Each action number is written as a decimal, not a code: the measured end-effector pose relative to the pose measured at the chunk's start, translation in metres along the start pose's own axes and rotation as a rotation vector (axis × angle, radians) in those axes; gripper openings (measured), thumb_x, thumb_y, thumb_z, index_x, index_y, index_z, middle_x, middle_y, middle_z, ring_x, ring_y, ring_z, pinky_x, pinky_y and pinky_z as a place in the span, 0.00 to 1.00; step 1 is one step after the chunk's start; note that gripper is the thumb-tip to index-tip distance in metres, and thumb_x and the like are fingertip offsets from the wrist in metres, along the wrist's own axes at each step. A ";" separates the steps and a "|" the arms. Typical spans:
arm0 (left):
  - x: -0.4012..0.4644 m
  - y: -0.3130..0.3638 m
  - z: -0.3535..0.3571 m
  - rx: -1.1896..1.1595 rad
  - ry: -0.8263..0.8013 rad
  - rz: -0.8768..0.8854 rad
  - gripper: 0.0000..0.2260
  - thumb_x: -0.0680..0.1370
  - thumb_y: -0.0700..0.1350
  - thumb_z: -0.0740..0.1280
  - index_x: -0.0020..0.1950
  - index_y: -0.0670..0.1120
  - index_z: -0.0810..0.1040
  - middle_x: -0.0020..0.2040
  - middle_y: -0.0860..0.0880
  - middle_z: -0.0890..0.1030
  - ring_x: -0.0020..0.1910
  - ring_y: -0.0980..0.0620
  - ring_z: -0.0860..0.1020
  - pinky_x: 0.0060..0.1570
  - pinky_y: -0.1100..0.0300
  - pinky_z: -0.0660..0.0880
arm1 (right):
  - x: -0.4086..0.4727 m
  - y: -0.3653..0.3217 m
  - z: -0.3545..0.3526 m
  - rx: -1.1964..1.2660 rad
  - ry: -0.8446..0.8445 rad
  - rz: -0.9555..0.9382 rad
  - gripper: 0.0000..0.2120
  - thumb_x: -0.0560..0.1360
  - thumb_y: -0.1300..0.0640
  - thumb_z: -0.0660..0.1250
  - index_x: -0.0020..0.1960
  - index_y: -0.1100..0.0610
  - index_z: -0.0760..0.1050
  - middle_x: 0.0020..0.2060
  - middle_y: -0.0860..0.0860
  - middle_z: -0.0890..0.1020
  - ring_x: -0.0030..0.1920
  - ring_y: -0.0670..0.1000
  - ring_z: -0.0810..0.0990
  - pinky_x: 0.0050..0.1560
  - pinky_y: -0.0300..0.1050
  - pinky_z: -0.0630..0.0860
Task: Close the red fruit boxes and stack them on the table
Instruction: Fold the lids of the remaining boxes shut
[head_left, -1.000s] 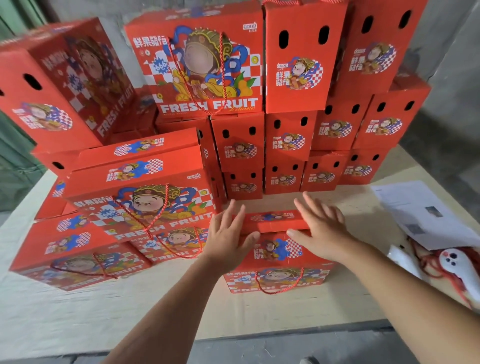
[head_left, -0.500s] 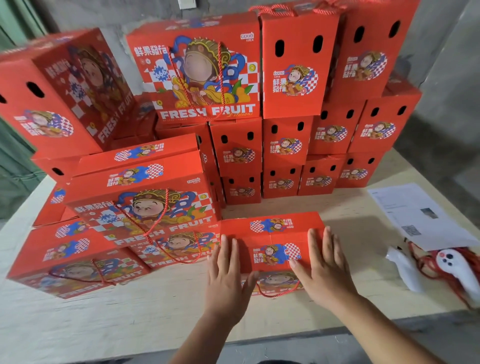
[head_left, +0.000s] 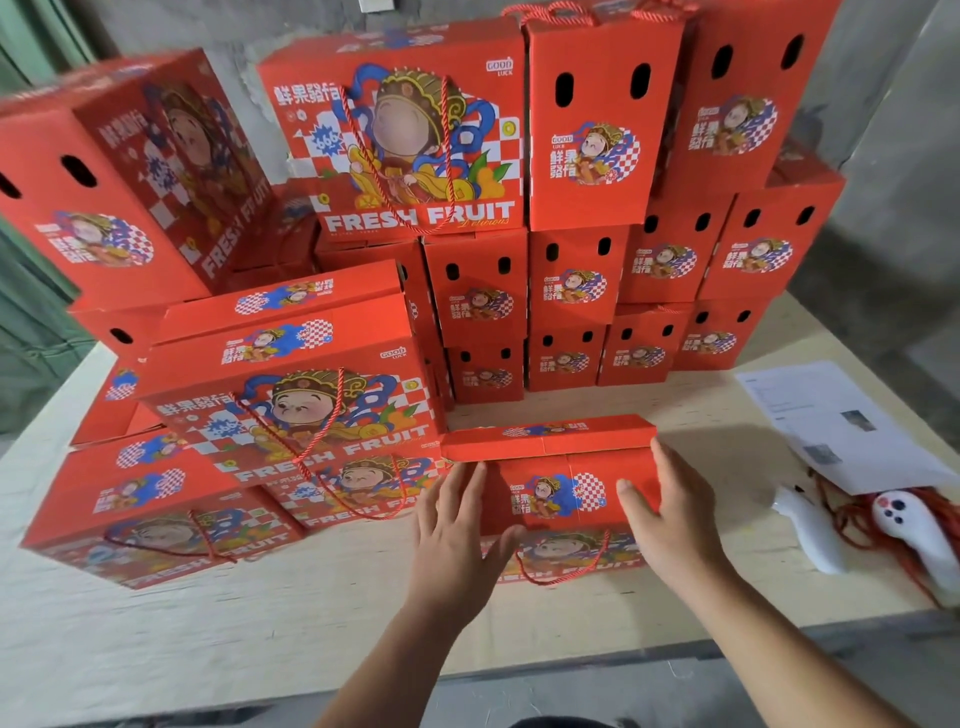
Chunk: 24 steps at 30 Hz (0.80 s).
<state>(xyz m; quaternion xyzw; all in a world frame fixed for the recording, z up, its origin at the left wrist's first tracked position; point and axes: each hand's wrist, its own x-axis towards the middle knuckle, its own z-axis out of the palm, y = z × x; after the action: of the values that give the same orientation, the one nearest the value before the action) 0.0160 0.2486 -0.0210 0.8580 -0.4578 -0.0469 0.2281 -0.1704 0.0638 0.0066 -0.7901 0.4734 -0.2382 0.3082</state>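
Both hands lie flat and open, gripping nothing: left hand (head_left: 457, 540) and right hand (head_left: 670, 525) on the small red printed cardboard fruit box (head_left: 558, 499). Its top flap looks not fully seated, so pressing evenly at both ends would likely close it square.

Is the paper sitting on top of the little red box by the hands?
No, the paper lies flat on the table, off to the right of the box between the hands.

Printed paper sheet (head_left: 836, 421) sits at 3 o'clock on the table (head_left: 208, 623). Just below it, around 4, two white controllers (head_left: 802, 530) (head_left: 914, 535) lie on tangled red cord (head_left: 857, 525).
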 end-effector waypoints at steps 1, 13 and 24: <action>0.003 0.000 -0.002 0.057 -0.060 -0.009 0.42 0.76 0.77 0.50 0.84 0.55 0.50 0.83 0.54 0.53 0.82 0.46 0.48 0.80 0.43 0.50 | -0.001 0.001 0.000 -0.094 -0.045 -0.005 0.36 0.81 0.46 0.67 0.82 0.58 0.58 0.78 0.56 0.67 0.77 0.60 0.63 0.76 0.58 0.63; 0.009 0.004 -0.012 0.089 0.147 0.130 0.43 0.71 0.69 0.69 0.80 0.48 0.66 0.73 0.45 0.70 0.73 0.39 0.66 0.72 0.34 0.69 | 0.006 0.007 -0.009 0.126 0.057 -0.198 0.32 0.81 0.41 0.60 0.82 0.48 0.57 0.75 0.50 0.67 0.73 0.44 0.65 0.69 0.48 0.71; 0.010 -0.015 -0.007 0.017 -0.105 0.046 0.33 0.82 0.72 0.45 0.83 0.59 0.61 0.82 0.63 0.52 0.84 0.54 0.43 0.81 0.50 0.40 | 0.042 -0.004 -0.006 0.213 0.124 -0.025 0.30 0.81 0.40 0.62 0.76 0.56 0.67 0.72 0.56 0.73 0.72 0.58 0.72 0.71 0.54 0.69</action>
<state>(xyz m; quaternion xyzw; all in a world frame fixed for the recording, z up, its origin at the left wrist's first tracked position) 0.0347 0.2499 -0.0202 0.8456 -0.4891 -0.0825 0.1974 -0.1535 0.0258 0.0173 -0.7425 0.4537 -0.3392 0.3574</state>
